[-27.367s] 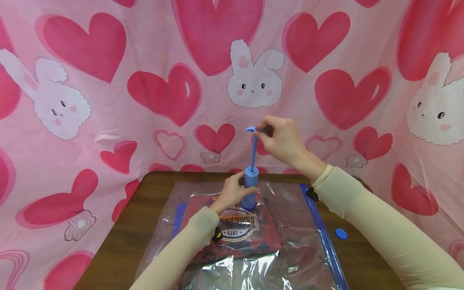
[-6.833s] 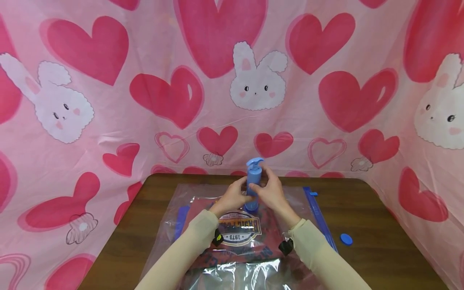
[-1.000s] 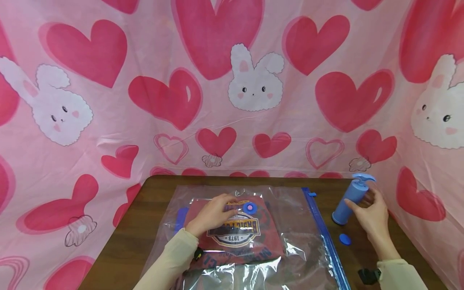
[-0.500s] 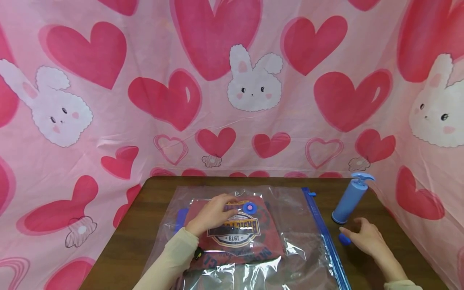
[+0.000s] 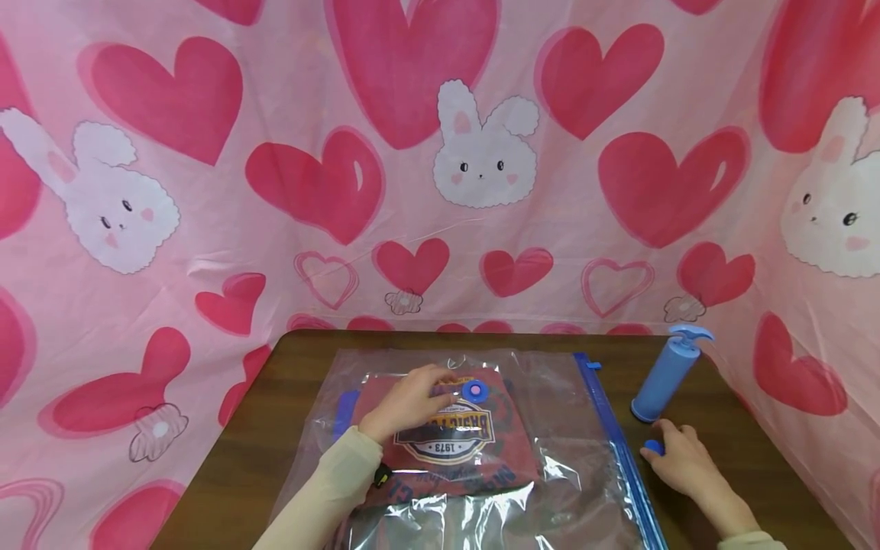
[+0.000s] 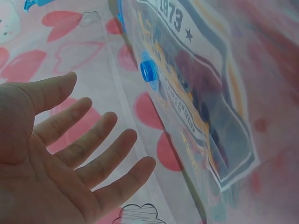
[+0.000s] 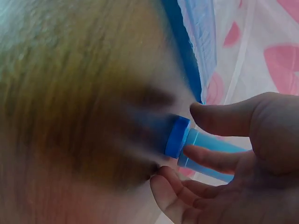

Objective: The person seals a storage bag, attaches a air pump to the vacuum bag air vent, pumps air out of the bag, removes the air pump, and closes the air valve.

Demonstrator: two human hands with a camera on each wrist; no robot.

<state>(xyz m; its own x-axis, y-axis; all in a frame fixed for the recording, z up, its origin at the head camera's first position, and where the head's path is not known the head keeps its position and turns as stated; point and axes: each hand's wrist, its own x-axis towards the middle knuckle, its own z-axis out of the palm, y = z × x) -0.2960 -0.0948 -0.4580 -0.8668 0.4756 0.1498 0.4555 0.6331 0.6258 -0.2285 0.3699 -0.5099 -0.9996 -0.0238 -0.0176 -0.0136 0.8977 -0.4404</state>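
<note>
My left hand [image 5: 410,402] hovers with loosely spread fingers beside the round blue valve [image 5: 475,390] of a clear plastic storage bag [image 5: 571,435]. The left wrist view shows its palm and fingers holding nothing. Inside the bag lies a folded red garment [image 5: 481,458] with a "1973" print. My right hand [image 5: 687,462] is at the small round blue cap [image 5: 653,447] on the table. In the right wrist view its thumb and fingers stand either side of the cap [image 7: 177,136], with a small gap at the thumb. A blue hand pump [image 5: 665,382] stands just beyond, handle down.
The bag's blue zip edge [image 5: 619,443], with a small slider [image 5: 593,366], runs between the garment and the right hand. Under everything is a dark wooden table [image 5: 241,458]. A pink cloth [image 5: 412,191] with hearts and rabbits hangs behind and to the sides.
Earlier both hands worked the pump on the valve. The pump now stands at the right, released by the right hand, which has moved down to the cap. The left hand stays by the valve.
</note>
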